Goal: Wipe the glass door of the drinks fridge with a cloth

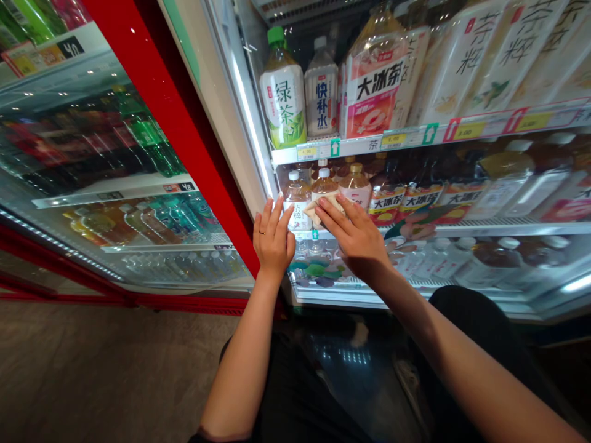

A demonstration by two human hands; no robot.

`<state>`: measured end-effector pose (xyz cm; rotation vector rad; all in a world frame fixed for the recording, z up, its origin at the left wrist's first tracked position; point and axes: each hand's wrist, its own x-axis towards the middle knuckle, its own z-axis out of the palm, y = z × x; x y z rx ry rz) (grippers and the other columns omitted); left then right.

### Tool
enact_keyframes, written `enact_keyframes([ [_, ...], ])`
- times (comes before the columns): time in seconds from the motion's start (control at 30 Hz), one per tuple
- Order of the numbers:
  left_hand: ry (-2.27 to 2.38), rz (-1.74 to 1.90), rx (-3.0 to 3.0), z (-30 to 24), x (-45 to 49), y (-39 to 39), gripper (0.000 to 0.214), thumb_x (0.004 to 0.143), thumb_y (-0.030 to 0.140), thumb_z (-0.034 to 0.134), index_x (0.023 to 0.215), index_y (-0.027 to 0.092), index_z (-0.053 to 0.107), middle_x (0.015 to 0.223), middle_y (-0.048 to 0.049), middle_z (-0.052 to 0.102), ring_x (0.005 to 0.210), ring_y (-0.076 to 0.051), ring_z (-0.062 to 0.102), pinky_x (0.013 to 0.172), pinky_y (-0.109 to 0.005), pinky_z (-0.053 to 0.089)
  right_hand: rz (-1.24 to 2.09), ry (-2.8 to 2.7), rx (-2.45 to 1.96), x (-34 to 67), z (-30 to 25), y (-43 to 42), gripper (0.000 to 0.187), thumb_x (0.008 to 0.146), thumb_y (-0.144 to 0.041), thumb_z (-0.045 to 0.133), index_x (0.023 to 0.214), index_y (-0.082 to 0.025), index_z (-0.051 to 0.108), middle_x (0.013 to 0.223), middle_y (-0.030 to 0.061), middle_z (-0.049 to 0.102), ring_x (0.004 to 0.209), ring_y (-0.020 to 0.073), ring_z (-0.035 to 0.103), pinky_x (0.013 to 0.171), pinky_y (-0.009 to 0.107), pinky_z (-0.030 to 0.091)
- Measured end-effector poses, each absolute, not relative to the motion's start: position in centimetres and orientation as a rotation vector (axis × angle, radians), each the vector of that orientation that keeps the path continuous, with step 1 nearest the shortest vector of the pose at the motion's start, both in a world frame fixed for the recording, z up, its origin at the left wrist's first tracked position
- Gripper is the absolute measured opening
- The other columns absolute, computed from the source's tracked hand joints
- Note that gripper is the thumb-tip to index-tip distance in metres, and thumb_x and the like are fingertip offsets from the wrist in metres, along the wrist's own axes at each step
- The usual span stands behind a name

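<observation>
- While both bare hands work at a lower shelf of an open drinks cooler (369,298), the head view looks down past the red door frame (184,135).
- Right hand (353,237): laid flat, fingers lightly spread and not pinching, pressing a folded beige cloth (318,210). Material could be paper; hard to tell.
- Cloth sits against a small plastic bottle (324,186) in the front row, just above the shelf's price strip (314,234).
- Left hand (273,237): raised upright, palm toward the shelf, fingers spread, holding nothing, just beside a clear bottle of tea (297,203).
- Technique, as judged: flat fingers spread the pressure evenly, and a light touch seems wise, since the bottles stand close together and could tip. Left hand is well placed to steady them.
</observation>
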<state>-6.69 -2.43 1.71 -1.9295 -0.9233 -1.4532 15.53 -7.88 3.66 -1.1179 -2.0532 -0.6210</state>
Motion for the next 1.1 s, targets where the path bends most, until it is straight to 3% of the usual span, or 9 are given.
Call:
enact_keyframes([
  [0.17,-0.905,-1.452,-1.890,2.0,-6.6,-2.6,0.059,0.099,0.006,0.047,0.153,0.024,0.064,0.164,-0.0067,0.060,0.164,-0.020,0.041,0.140,-0.043,0.026,-0.573,-2.018,-1.183,16.0,3.7,-8.2,0.102,0.099,0.003,0.040,0.175,-0.042,-0.012,0.181,-0.0052,0.034,0.169,0.0286,0.029,0.140,0.055,0.032],
  [0.5,-0.921,-1.402,-1.887,2.0,-6.5,-2.7,0.059,0.097,0.006,0.047,0.151,0.023,0.066,0.161,-0.0081,0.064,0.164,-0.020,0.042,0.139,-0.044,0.027,-0.602,-2.057,-1.132,16.3,3.4,-8.3,0.097,0.099,0.004,0.040,0.177,-0.035,-0.004,0.180,-0.0001,0.035,0.170,0.0285,0.028,0.138,0.057,0.035],
  [0.77,-0.966,-1.400,-1.908,1.8,-6.6,-2.6,0.059,0.096,0.007,0.048,0.150,0.023,0.067,0.159,-0.0085,0.065,0.162,-0.023,0.044,0.140,-0.047,0.027,-0.582,-2.021,-1.157,16.0,2.7,-8.6,0.094,0.100,0.005,0.039,0.177,-0.037,0.005,0.176,0.0001,0.041,0.167,0.0287,0.036,0.136,0.059,0.040],
  [0.93,-0.914,-1.411,-1.925,2.0,-6.5,-2.7,0.060,0.096,0.006,0.048,0.151,0.022,0.066,0.163,-0.0085,0.062,0.164,-0.022,0.042,0.139,-0.047,0.027,-0.605,-2.036,-1.149,16.1,3.0,-8.4,0.095,0.100,0.005,0.037,0.177,-0.038,0.002,0.176,-0.0003,0.043,0.167,0.0285,0.036,0.135,0.059,0.041],
  [1.1,-0.900,-1.443,-1.938,1.9,-6.6,-2.7,0.061,0.097,0.005,0.048,0.153,0.022,0.064,0.165,-0.0090,0.059,0.164,-0.023,0.041,0.140,-0.046,0.025,-0.627,-2.015,-1.151,16.3,4.0,-8.1,0.096,0.101,0.002,0.039,0.177,-0.038,-0.004,0.180,-0.0032,0.035,0.170,0.0264,0.028,0.140,0.054,0.034],
])
